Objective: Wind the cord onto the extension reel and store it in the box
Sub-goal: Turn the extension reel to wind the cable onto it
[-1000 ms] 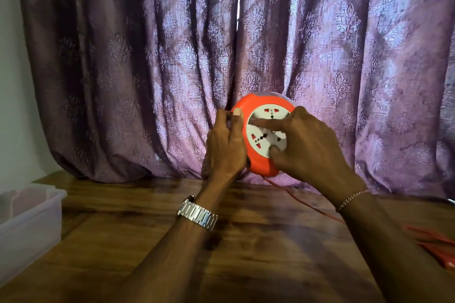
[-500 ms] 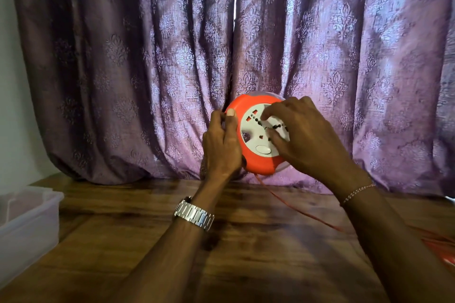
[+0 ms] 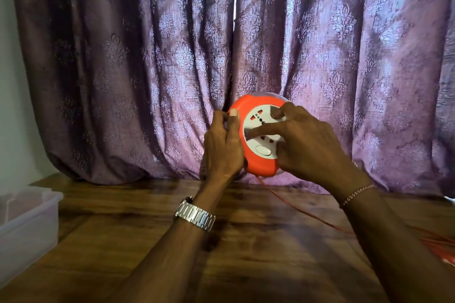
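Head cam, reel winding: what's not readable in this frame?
- Loose cord: its pile runs off the right edge; remaining length unknown.
- Reel: the back is turned away, and the left hand covers its left rim; wound amount hidden.
- Socket face: right hand covers part.
- Box: cut by the left edge; contents unclear.

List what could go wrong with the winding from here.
1. The loose cord lies bunched at the table's right edge; it may snag or knot as it feeds in.
2. The reel is held in the air by the left hand while the right hand turns the face; it may slip.
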A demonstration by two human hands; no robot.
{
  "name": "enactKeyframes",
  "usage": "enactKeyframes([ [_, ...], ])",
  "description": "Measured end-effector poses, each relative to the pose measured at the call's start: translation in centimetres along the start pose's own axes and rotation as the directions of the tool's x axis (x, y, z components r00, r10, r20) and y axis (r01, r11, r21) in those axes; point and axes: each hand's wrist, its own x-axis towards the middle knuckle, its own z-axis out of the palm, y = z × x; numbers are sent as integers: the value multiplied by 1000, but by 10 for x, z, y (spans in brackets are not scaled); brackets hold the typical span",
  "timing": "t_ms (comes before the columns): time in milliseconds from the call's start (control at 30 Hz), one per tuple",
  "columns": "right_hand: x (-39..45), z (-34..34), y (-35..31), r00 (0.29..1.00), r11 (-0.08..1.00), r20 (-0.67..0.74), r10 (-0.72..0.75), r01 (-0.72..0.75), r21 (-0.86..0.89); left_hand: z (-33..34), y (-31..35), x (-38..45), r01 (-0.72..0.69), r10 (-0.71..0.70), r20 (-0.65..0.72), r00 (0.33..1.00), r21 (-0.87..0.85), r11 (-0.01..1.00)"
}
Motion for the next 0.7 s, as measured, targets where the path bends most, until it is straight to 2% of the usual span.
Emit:
enactKeyframes([
  [267,4,12,2,959,974,-186,212,-224,-45,-1,4,0,16,-16,4,1000,-12,1000],
  [467,5,7,0,947,957,-242,213,-252,-143,-1,4,0,22,-22,-6,1000,-18,1000],
  [567,6,-1,0,978,987,-155,138,-150,-64,-1,3,1,14,-15,-13,1000,-19,1000],
  [700,7,-8,8,998,996,7,-55,54,74,-3,-1,4,37,-38,-22,999,-13,999],
])
